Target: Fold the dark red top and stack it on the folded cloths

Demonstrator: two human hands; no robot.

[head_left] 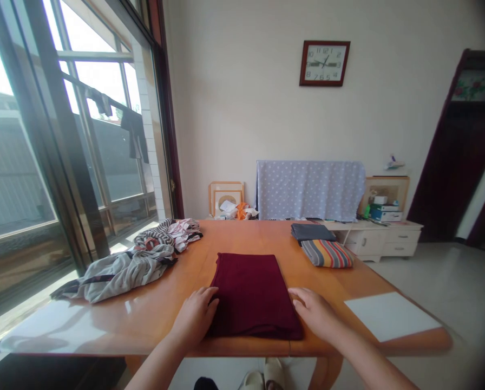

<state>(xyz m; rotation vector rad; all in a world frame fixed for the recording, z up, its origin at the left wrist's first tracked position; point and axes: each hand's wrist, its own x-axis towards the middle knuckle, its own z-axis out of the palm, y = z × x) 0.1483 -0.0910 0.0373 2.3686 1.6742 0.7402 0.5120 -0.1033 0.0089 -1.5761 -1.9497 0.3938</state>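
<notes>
At the lower centre of the frame, a dark red cloth [254,295] lies folded flat on the wooden table [242,235], near its front edge. My left hand [197,310] touches the cloth's left edge; my right hand [312,310] is at its right edge. Both hands are unclenched, fingers loosely bent, thumbs apart from forefingers; I find neither grasping. Left of centre, I note a loose heap of clothes [132,271], unfolded. Right of centre, a folded dark cloth [312,232] lies directly behind a folded striped cloth [327,253]. At lower right, a white sheet [392,316] lies flat. Upper right of centre, a framed clock [326,63] hangs.
</notes>
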